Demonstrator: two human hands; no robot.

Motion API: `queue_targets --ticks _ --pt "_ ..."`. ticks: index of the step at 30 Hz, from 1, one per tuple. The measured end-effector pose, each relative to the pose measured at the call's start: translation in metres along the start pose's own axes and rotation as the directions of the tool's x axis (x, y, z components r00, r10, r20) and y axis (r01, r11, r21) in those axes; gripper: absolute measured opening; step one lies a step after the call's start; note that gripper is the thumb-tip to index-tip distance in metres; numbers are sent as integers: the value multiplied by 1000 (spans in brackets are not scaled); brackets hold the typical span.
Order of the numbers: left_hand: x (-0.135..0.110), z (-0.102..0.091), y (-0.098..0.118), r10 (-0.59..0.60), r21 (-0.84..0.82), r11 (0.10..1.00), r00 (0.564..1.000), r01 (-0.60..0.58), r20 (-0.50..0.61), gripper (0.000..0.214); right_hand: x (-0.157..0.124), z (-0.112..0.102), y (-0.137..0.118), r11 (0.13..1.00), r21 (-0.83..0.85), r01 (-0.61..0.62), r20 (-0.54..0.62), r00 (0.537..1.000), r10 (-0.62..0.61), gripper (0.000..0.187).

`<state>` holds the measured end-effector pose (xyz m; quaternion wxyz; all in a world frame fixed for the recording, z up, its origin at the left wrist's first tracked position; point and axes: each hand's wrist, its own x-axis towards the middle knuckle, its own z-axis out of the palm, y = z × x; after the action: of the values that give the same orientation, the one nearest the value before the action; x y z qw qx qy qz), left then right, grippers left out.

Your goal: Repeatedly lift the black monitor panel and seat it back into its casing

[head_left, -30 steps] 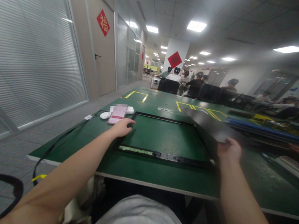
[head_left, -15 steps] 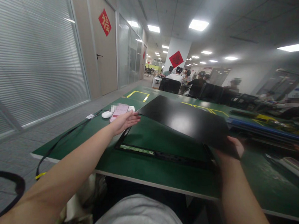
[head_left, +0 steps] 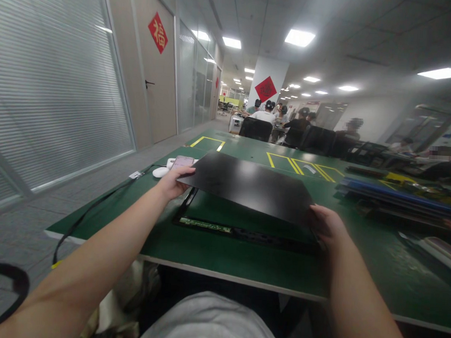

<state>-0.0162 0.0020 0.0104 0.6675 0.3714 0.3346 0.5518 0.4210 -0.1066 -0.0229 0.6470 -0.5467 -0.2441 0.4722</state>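
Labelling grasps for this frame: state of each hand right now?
Left hand: closed on the black panel, at its left corner.
Right hand: closed on the same panel's near right corner.

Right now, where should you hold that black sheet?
By its opposite edges, one hand from each side, as the left hand and right hand do. The sheet is wide, thin and tilted above the frame, so one hand would likely let it tip.

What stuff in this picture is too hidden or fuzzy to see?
Head view:
Black frame: far side hidden under the black panel.
Phone: screen too small, partly behind the left hand.
Right hand: fingertips tucked under the panel.
Stacked items at right: blurred.
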Motion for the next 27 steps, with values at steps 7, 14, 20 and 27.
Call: queue_targets --ticks 7,14,20,27 --pt "-5 -1 7 89 142 985 995 -96 55 31 8 -5 0 999 -38 -18 36 999 19 34" --pt "-3 -3 5 43 200 978 996 -59 84 51 6 -6 1 963 -241 116 -105 984 -145 43" --pt "-2 -4 1 6 213 977 996 -26 94 52 6 -5 2 933 -328 149 -164 963 -212 36" --pt "-3 -3 -2 -21 275 962 997 -1 75 51 6 -4 6 913 -369 173 -204 944 -261 28"
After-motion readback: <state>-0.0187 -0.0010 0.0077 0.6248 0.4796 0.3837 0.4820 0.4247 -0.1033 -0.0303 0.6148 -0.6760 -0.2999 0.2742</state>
